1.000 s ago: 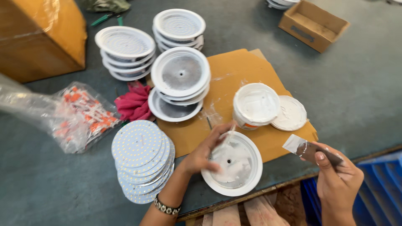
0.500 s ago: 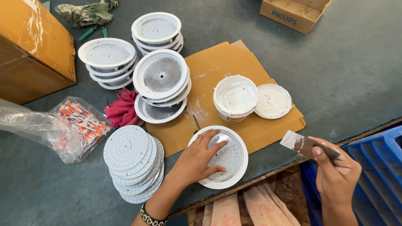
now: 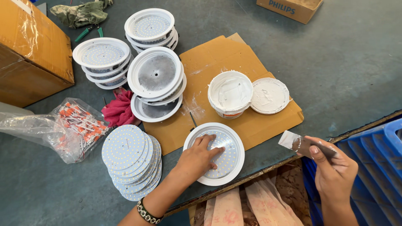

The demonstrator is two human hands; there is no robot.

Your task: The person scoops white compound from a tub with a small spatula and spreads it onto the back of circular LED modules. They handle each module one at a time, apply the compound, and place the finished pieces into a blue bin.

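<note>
Head view: left hand [image 3: 197,158] hides part of the LED disc [image 3: 228,152].

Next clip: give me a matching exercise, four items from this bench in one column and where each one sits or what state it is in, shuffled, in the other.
Things:
1. left hand
2. right hand
3. white tub of paste
4. red cloth

Places or states:
A. open, its lid lying beside it on the brown cardboard
B. holding a small scraper past the table edge
C. pressing a round LED board into a white housing
D. bunched beside a stack of empty housings

Pairs: 1-C, 2-B, 3-A, 4-D
</note>
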